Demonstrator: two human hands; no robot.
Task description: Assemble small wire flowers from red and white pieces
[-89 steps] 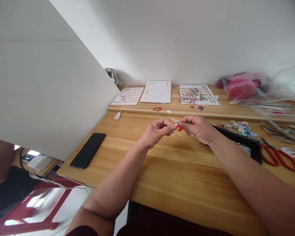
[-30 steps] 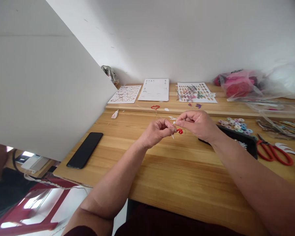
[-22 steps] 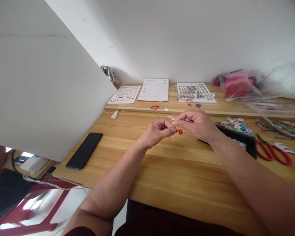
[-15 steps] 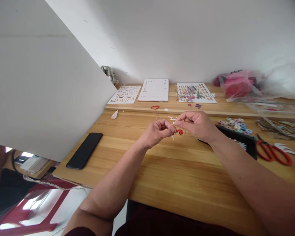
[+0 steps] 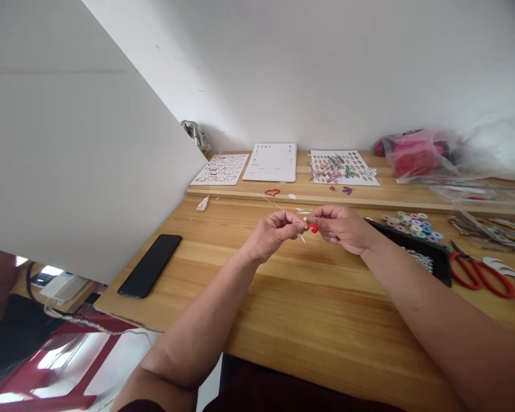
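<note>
Between the thumb and fingertips of my left hand (image 5: 278, 232) is a small white strip (image 5: 302, 238) with a pointed end hanging down. A curled red thread-wrapped piece (image 5: 313, 228) sticks out from that pinch to the right. My right hand (image 5: 341, 226) is closed in a pinch right beside the red piece, its fingertips by the piece's upper edge; whether they hold the thread or the piece itself is too small to tell. Behind my hands, a red outline shape (image 5: 273, 193) with thin threads rests on the raised ledge. White cut-out slivers (image 5: 302, 210) lie just beyond my fingers.
At left are a black phone (image 5: 150, 266) and a small glue bottle (image 5: 203, 203). On the right stand a black tray (image 5: 440, 260) with beads, thread spools (image 5: 412, 223) and red-handled scissors (image 5: 483, 272). Paper sheets (image 5: 270, 162) and plastic bags (image 5: 416, 154) occupy the ledge. A person sits at far left.
My right hand has come down slightly and closer against the red piece, its fingers now beside it. My left hand keeps its pinch. The whole view has shifted a little.
</note>
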